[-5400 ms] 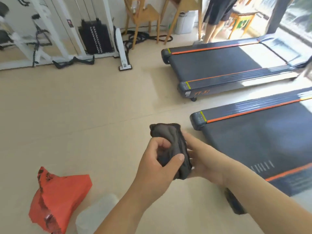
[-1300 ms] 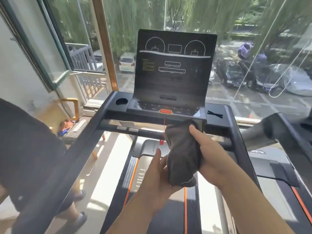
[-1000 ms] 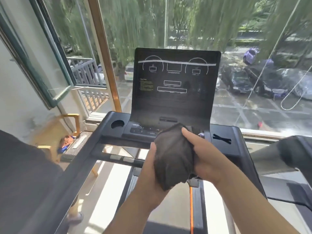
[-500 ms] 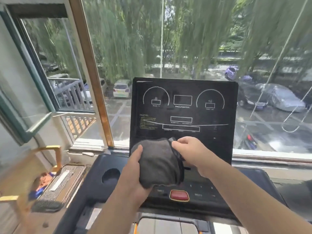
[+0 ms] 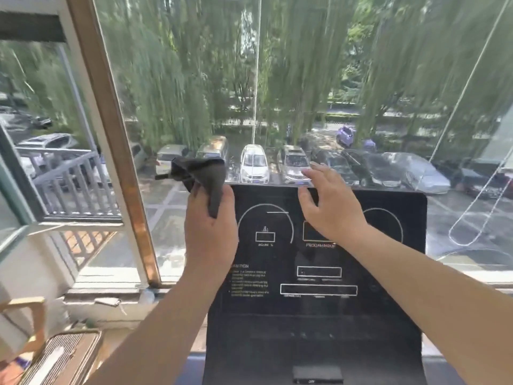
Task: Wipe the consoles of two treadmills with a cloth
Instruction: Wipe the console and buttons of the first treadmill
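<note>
A black treadmill console (image 5: 319,276) with white dial outlines and text fills the lower middle, tilted up toward me. My left hand (image 5: 211,229) grips a dark grey cloth (image 5: 200,173) at the console's top left corner; the cloth sticks up above the panel edge. My right hand (image 5: 330,209) is in front of the top middle of the screen, fingers spread and relaxed near the upper edge, holding nothing. Only one treadmill console is in view.
A large window (image 5: 277,79) stands right behind the console, with willow trees and parked cars outside. A brown window post (image 5: 116,151) rises at the left beside an open pane. A wooden chair (image 5: 30,323) sits low left.
Both hands rose from the console's lower part to its top edge. My right hand let go of the cloth and moved right; my left hand alone holds it now. The view closed in.
</note>
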